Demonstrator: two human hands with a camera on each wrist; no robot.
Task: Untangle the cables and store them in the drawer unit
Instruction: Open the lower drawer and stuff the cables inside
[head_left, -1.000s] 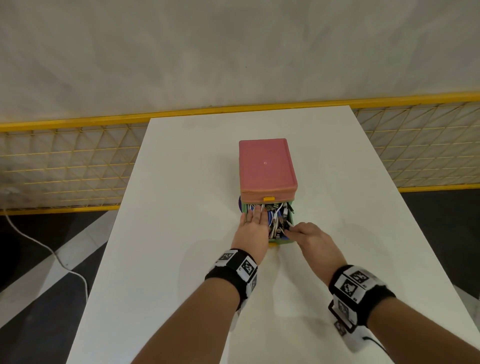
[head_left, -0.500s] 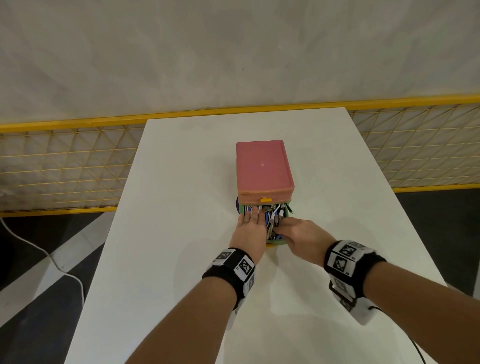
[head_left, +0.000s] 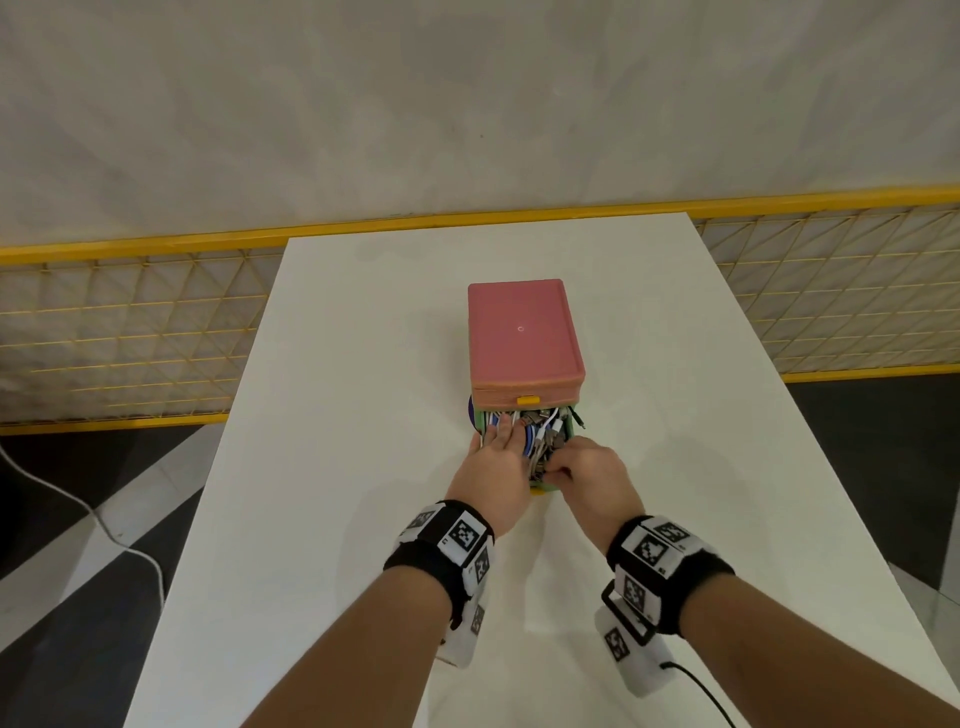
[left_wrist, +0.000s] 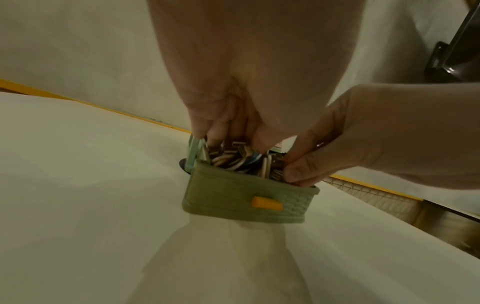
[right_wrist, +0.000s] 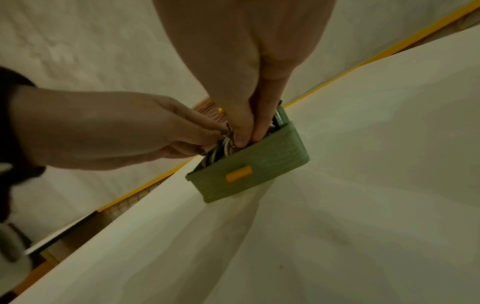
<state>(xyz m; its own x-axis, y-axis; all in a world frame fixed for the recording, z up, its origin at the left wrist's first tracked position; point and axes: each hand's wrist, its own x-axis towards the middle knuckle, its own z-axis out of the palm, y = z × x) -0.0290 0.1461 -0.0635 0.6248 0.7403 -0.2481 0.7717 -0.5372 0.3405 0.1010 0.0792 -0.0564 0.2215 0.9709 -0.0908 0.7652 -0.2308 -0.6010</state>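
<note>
The drawer unit (head_left: 522, 338) has a pink top and stands mid-table. Its green drawer (left_wrist: 233, 197) with a yellow handle (left_wrist: 266, 203) is pulled out toward me, stuffed with white, blue and dark cables (head_left: 543, 426) and USB plugs. My left hand (head_left: 496, 452) lies over the drawer's left half, its straight fingers pressing down on the cables (left_wrist: 233, 158). My right hand (head_left: 558, 470) is at the front right corner, where its curled fingers and thumb pinch cables (right_wrist: 221, 150) inside the drawer (right_wrist: 259, 174). A dark cable end sticks out over the right wall.
The white table (head_left: 337, 467) has bare surface all around the unit. A yellow mesh fence (head_left: 130, 338) runs behind and beside it. A white cord (head_left: 104, 530) trails on the dark floor at the left. A blue round thing (head_left: 470, 410) peeks out at the unit's left base.
My right hand has moved in from the drawer's right side to its front right corner and curled its fingers onto the cables. The left hand stays pressed on the cables.
</note>
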